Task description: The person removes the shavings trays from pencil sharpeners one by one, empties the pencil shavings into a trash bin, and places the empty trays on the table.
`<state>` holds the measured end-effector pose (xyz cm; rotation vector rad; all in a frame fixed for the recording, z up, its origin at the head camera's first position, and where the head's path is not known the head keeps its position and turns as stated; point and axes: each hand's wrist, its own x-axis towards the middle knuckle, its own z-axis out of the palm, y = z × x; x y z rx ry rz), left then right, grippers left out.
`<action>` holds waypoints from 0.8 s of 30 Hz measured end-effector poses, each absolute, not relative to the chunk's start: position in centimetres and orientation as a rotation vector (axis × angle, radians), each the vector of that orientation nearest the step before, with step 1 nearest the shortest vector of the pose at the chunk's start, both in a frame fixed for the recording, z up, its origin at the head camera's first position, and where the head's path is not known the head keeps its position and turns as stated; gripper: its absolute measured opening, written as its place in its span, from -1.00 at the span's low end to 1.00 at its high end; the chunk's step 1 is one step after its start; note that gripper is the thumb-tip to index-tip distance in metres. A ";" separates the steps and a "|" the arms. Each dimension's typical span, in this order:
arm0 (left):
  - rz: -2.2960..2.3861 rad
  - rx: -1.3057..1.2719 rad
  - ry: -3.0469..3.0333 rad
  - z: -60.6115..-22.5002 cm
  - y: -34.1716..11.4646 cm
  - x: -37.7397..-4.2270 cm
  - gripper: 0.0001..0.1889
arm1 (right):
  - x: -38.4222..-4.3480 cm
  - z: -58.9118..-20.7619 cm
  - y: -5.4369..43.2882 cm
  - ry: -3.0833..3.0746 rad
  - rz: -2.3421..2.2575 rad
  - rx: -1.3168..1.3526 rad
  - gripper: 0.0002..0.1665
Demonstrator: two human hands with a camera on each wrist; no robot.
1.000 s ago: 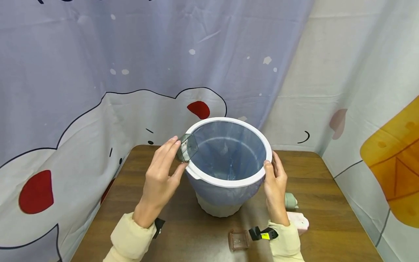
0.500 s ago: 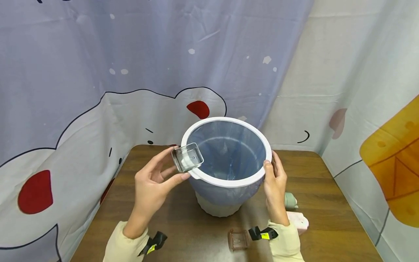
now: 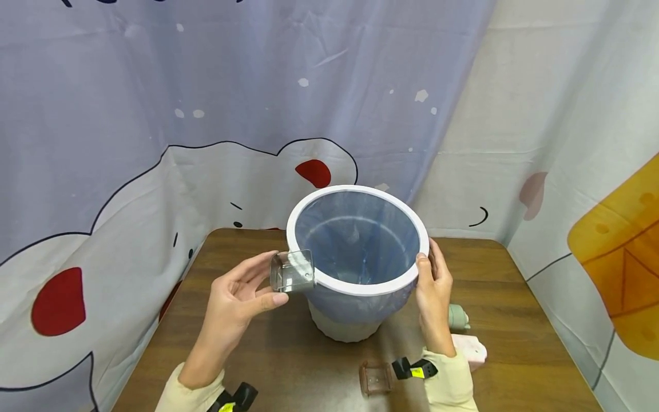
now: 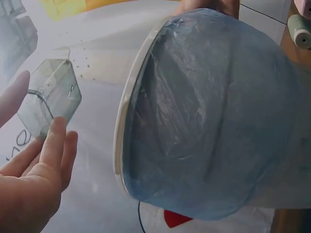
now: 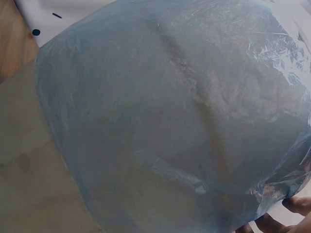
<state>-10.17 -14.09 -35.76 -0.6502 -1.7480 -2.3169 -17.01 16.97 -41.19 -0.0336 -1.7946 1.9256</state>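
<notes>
My left hand (image 3: 226,312) pinches a small clear plastic box (image 3: 292,271) between thumb and fingers, at the left side of the bin's rim. In the left wrist view the box (image 4: 51,94) is see-through, with nothing visible inside. A trash bin with a white rim (image 3: 360,288) stands upright on the table, lined with a translucent blue bag (image 4: 209,111) that folds over its outside. My right hand (image 3: 433,294) grips the rim's right side, thumb on top. Only its fingertips (image 5: 272,224) appear in the right wrist view, beside the bag.
A small brown translucent frame-like piece (image 3: 376,379) lies on the wooden table (image 3: 288,372) in front of the bin. Right of the right forearm are a green cylindrical item (image 3: 457,316) and a pale pink item (image 3: 471,350). A printed curtain (image 3: 257,86) hangs behind and beside the table.
My left hand has moved down and turned the clear box, which earlier leaned over the rim. The right hand and bin have stayed in place.
</notes>
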 end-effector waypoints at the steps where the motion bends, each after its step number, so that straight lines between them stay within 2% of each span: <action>1: -2.327 -0.656 -1.749 -35.9 -14.2 -10.1 -0.33 | -17.0 -41.2 17.0 -1.793 1.926 -0.030 -0.51; 6: -2.355 -0.739 -1.726 -37.2 -14.5 -9.9 -0.33 | -17.0 -41.2 17.0 -1.795 1.918 -0.042 -0.50; 15: -2.336 -1.102 -1.724 -41.0 -14.9 -9.9 -0.34 | -17.0 -41.2 17.0 -1.816 1.922 -0.064 -0.50; 24: -2.467 -0.963 -1.817 -45.5 -14.4 -9.0 -0.35 | -17.0 -41.1 16.9 -1.818 1.913 -0.071 -0.50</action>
